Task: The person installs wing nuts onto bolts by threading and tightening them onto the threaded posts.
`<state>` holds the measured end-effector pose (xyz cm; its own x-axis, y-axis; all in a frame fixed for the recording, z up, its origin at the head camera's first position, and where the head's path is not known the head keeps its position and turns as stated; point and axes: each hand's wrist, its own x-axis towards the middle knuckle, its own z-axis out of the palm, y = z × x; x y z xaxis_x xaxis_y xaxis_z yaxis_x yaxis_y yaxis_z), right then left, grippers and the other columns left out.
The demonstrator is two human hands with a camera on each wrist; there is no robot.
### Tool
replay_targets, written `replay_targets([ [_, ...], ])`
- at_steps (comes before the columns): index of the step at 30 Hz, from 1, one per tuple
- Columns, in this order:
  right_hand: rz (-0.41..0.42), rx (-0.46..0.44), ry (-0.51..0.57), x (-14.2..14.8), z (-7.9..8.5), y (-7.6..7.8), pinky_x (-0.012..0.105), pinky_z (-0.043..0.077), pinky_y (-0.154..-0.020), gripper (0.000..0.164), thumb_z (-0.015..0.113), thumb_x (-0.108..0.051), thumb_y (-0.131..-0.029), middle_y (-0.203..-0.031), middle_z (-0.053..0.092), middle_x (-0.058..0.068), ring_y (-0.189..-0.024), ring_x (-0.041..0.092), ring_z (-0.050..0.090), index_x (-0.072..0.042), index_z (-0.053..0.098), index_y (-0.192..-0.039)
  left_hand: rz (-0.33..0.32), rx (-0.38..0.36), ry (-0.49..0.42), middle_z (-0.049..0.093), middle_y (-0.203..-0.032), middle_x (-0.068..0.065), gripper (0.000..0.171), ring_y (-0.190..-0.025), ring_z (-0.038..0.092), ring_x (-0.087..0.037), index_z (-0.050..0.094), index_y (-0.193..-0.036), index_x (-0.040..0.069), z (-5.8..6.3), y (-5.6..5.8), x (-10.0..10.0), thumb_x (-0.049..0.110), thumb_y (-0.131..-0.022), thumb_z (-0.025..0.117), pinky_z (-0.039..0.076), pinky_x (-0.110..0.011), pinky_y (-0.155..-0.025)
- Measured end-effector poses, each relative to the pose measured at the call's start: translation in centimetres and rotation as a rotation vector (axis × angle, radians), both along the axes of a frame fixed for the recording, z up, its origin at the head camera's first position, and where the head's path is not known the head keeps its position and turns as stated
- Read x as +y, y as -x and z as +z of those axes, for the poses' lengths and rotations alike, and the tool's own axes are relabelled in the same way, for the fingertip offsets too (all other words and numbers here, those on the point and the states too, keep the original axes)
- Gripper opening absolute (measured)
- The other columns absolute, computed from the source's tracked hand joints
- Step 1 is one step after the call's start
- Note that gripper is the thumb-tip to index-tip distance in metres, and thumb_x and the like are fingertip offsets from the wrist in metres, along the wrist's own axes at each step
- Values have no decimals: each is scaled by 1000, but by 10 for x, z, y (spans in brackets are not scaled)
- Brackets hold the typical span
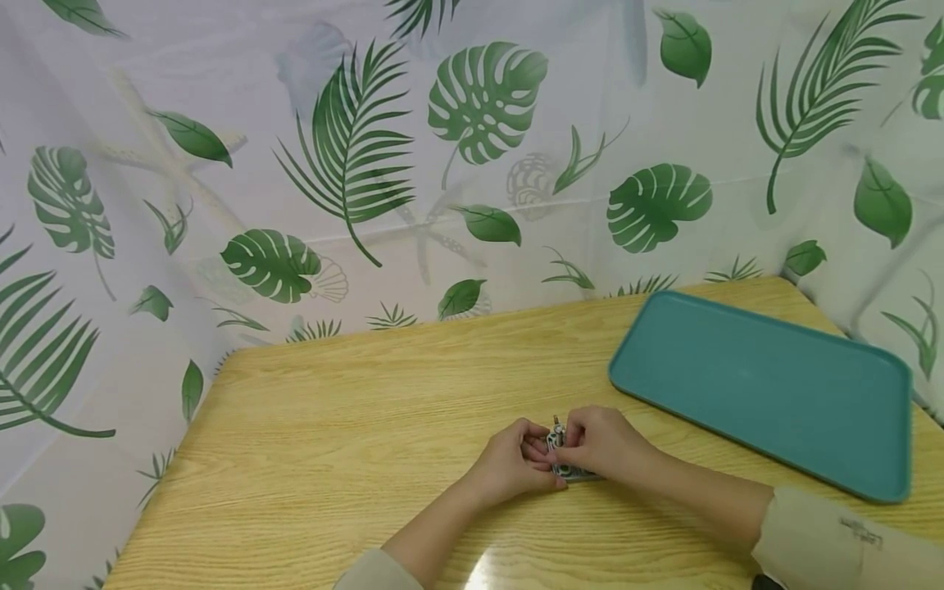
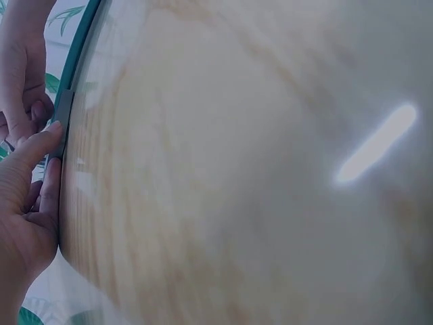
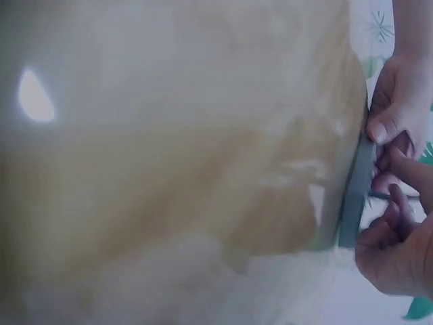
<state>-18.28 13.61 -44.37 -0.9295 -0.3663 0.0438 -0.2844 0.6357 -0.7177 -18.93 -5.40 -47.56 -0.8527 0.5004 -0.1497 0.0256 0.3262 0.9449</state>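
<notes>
A small flat block [image 1: 585,478] with a grey edge and a white-and-green patterned top lies on the table between the two hands. Its grey side shows as a narrow strip [image 3: 355,196] in the right wrist view. A thin upright rod [image 1: 556,420] with a brownish tip rises from it. My left hand [image 1: 509,467] grips the block's left side, thumb at the near edge. From the right, my right hand [image 1: 601,442] reaches over the block with curled fingers and pinches around the thin rod [image 3: 379,195]. Those fingers hide part of the block's top.
A teal rectangular tray [image 1: 760,385] lies at the right of the wood-grained table [image 1: 354,426]. Behind the table hangs a white cloth [image 1: 398,180] printed with green leaves. A light reflection shows near the table's front edge.
</notes>
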Motion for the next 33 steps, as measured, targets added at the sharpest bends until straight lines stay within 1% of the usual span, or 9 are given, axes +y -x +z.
replay_targets([
  [2, 62, -78, 10, 6, 2, 6, 20, 41, -47, 26, 80, -22, -75, -66, 56, -3, -57, 8, 48, -8, 59, -71, 1, 5, 2, 59, -96, 0, 61, -82, 60, -7, 51, -121, 1, -1, 0, 0, 8, -69, 83, 55, -17, -75],
  [6, 170, -287, 68, 18, 8, 28, 22, 48, -57, 24, 80, -14, -74, -74, 60, 1, -67, 12, 54, -2, 62, -85, 3, 9, -1, 59, -95, -1, 61, -82, 60, -7, 51, -120, 1, -1, 1, 0, 7, -69, 84, 55, -17, -74],
  [9, 278, -377, 105, 24, 13, 46, 22, 50, -63, 30, 78, -8, -75, -82, 62, 5, -75, 14, 56, 3, 62, -98, 1, 5, -2, 58, -95, -1, 61, -83, 60, -8, 51, -120, 0, -1, 1, -1, 6, -69, 83, 55, -17, -74],
  [11, 364, -409, 119, 26, 15, 56, 21, 52, -66, 37, 76, -5, -76, -87, 62, 7, -79, 15, 57, 6, 61, -108, 1, 5, -1, 58, -95, -1, 60, -83, 60, -8, 51, -120, 1, -2, 2, -1, 6, -70, 83, 55, -17, -74],
  [15, 496, -488, 146, 25, 17, 70, 22, 54, -70, 43, 72, -2, -79, -91, 62, 8, -83, 16, 58, 6, 59, -120, -1, -1, 1, 58, -95, -1, 58, -82, 60, -7, 51, -118, 2, -1, 1, -1, 7, -70, 83, 55, -17, -74],
  [18, 548, -502, 153, 23, 16, 74, 21, 53, -68, 37, 71, -2, -81, -94, 64, 10, -79, 13, 59, 3, 63, -117, -2, 1, 5, 59, -94, -1, 56, -82, 60, -7, 52, -116, 2, 0, 1, -1, 8, -70, 83, 55, -17, -73],
  [21, 560, -488, 160, 22, 12, 74, 20, 52, -65, 30, 71, -3, -81, -96, 66, 14, -74, 9, 58, 1, 67, -111, 1, 6, 12, 59, -94, -1, 57, -81, 60, -7, 52, -116, 2, -1, 1, 0, 8, -69, 84, 55, -17, -73],
  [25, 531, -456, 180, 21, 8, 72, 19, 52, -64, 25, 73, -6, -80, -96, 68, 15, -73, 8, 58, 1, 70, -104, 4, 9, 18, 59, -94, -1, 61, -81, 61, -7, 51, -120, 0, -1, 0, 0, 8, -69, 84, 55, -17, -73],
  [33, 457, -309, 218, 24, -3, 60, 19, 52, -66, 23, 74, -12, -81, -94, 70, 9, -76, 6, 60, 0, 71, -101, -10, 5, 16, 58, -97, -1, 61, -84, 60, -7, 50, -122, 2, 0, 0, -1, 10, -71, 83, 55, -17, -74],
])
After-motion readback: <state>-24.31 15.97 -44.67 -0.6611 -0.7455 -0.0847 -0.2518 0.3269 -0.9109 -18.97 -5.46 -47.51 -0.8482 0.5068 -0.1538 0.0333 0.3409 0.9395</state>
